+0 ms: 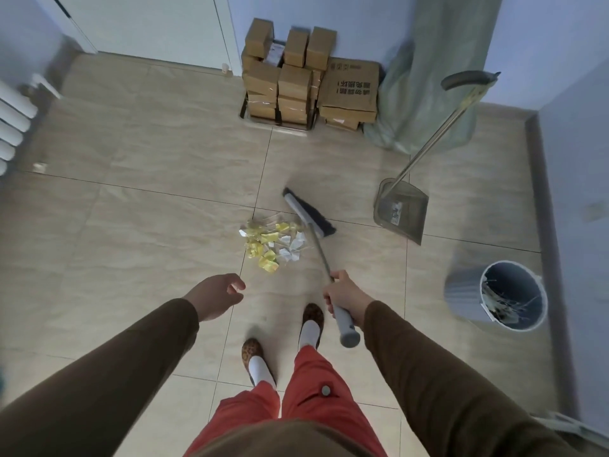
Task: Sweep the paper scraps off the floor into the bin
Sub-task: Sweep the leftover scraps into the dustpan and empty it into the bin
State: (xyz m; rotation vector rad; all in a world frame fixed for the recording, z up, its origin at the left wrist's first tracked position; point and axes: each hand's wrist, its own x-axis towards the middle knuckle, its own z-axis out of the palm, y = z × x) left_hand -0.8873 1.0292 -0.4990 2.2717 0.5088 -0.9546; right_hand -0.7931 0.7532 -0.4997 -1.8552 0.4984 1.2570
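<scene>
Yellow and white paper scraps (pixel 272 244) lie in a loose pile on the beige tiled floor, just ahead of my feet. My right hand (pixel 344 300) grips the grey handle of a broom (pixel 308 214), whose dark bristle head rests on the floor at the pile's right edge. My left hand (pixel 216 295) hangs free to the left of the pile, fingers loosely curled, holding nothing. A long-handled dustpan (pixel 403 209) stands upright on the floor to the right of the broom head. A grey bin (pixel 497 296) with some paper inside stands further right, near the wall.
Stacked cardboard boxes (pixel 306 80) stand against the far wall, with a green sack (pixel 431 70) leaning beside them. A white radiator (pixel 13 127) is at the left edge. A white door (pixel 145 24) is at the far left. The wall runs along the right side.
</scene>
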